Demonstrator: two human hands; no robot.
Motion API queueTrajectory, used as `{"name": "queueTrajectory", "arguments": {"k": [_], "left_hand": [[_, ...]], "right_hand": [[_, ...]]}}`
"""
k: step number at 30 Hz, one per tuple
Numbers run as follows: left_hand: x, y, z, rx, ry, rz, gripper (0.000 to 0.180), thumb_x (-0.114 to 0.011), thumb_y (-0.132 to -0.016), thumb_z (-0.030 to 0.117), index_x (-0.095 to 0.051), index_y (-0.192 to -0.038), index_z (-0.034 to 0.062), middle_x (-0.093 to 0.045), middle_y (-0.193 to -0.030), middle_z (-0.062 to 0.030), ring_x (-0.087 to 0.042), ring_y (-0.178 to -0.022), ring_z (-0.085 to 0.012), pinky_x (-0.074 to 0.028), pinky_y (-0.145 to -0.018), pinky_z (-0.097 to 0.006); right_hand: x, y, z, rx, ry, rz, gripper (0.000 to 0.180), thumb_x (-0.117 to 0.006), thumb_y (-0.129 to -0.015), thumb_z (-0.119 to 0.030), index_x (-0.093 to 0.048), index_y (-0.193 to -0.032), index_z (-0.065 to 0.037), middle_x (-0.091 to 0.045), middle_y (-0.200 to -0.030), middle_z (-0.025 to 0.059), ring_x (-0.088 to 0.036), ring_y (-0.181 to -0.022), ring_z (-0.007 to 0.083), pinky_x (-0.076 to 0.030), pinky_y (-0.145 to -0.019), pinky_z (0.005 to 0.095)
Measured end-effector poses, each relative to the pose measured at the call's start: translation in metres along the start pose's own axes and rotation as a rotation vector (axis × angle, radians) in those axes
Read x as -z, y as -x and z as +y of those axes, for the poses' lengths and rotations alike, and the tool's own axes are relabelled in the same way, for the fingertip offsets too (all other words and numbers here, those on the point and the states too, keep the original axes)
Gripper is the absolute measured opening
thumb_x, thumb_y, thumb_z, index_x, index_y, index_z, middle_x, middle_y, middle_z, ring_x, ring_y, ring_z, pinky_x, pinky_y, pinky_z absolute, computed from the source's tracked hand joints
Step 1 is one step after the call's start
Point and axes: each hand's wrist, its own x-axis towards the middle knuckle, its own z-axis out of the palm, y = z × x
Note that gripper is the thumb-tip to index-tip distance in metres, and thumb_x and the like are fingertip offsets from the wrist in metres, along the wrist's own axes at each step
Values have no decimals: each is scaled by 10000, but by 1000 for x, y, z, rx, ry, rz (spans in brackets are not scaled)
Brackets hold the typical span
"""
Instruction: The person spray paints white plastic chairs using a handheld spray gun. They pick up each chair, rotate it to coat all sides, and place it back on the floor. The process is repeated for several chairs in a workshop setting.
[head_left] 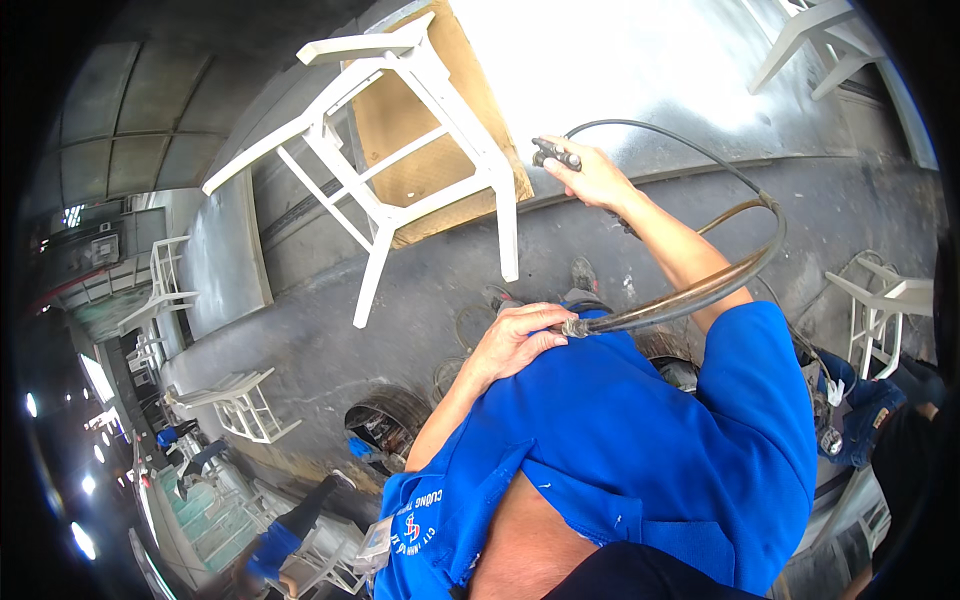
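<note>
My right hand (pixel 592 178) is closed around a dark spray gun (pixel 556 154), held out ahead near the white chair frame (pixel 440 195). From the gun a thin black hose (pixel 690 150) arcs right and joins a thicker bundle of hoses (pixel 690 298) looping back to my waist. In front of my belly my left hand (pixel 520 338) is closed on the bundle's taped end, its fingers bent over it. The chair frame stands tilted in this view, with its legs and crossbars bare, in front of a brown board (pixel 510 170).
A brightly lit pale panel (pixel 610 60) stands behind. More white chair frames are at the upper right (pixel 820 40), right (pixel 885 295) and left (pixel 240 400). A round dark drum (pixel 390 415) sits by my left arm. Other people work at lower left (pixel 275 545) and right (pixel 865 420).
</note>
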Motion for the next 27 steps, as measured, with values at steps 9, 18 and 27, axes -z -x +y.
{"name": "queueTrajectory", "arguments": {"k": [9, 18, 27], "left_hand": [[1, 8, -5, 0, 14, 47, 317, -765, -873, 117, -724, -1175, 27, -732, -1143, -162, -725, -1008, -320, -580, -853, -387], [-1, 13, -9, -33, 28, 80, 315, -761, -867, 94, -727, -1174, 32, -737, -1120, -158, -733, -938, -295, -582, -817, -377], [3, 10, -8, -28, 41, 19, 316, -759, -867, 88, -729, -1179, 41, -736, -1117, -150, -735, -964, -310, -588, -841, -390]], "right_hand": [[12, -35, -61, 352, 63, 187, 513, -604, -1000, -425, -567, -1462, -205, -722, -1260, 110, -666, -1202, 314, -506, -1020, 404], [16, -41, -70, 448, 72, 269, 544, -615, -993, -450, -556, -1477, -211, -741, -1109, 118, -712, -973, 250, -534, -907, 378], [3, 16, -13, 92, 41, 74, 525, -601, -1000, -321, -538, -1501, -179, -709, -1014, 55, -610, -667, 112, -521, -639, 317]]}}
